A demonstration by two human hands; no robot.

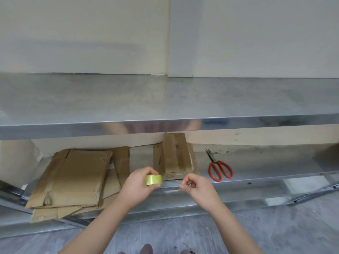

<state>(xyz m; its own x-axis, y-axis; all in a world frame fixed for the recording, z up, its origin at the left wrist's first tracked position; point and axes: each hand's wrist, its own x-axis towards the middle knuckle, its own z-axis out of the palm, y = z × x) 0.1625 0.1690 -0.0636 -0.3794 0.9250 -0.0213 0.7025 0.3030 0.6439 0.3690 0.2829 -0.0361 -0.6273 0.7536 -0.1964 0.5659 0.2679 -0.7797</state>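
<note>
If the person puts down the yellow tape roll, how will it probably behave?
The tape roll is round, so on its edge it may roll along the smooth metal shelf. It fits in the left hand, so probably light.

Soft even indoor light, faint glare on the steel table edge (238,123), wide-angle bowing at edges, slight overall softness

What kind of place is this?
Probably a packing or storage workroom: a steel table, flattened cardboard boxes and red scissors on its lower shelf, and a roll of tape gripped in the left hand.
</note>
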